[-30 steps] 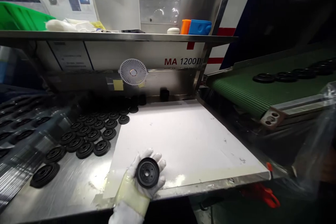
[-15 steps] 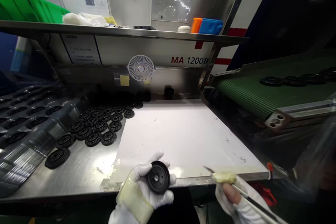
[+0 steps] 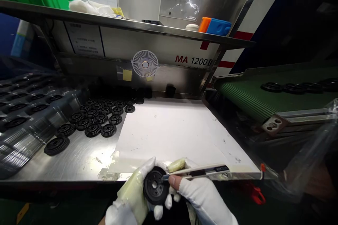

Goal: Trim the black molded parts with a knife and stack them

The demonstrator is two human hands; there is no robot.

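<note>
In a white glove with yellowish tape, my left hand (image 3: 134,193) grips a round black plastic wheel (image 3: 155,191), its hollow face turned up toward me. My right hand (image 3: 190,186), gloved with the thumb tip bare, is closed around a utility knife (image 3: 200,171). The knife's tip meets the inner face of the wheel near its central hole. Both hands are close together at the table's front edge. Several more black wheels (image 3: 100,118) lie in rows on the metal table to the left.
White paper (image 3: 171,130) covers the middle of the table. Stacked clear trays (image 3: 44,130) with black wheels stand at the left. A green conveyor belt (image 3: 245,88) carrying several wheels is at the right. A shelf (image 3: 126,24) and a small fan (image 3: 145,63) are behind.
My right hand has moved left and turned the knife, bringing its tip from open space onto the wheel. My left hand keeps the wheel, now slightly lower. The view has shifted a little.
</note>
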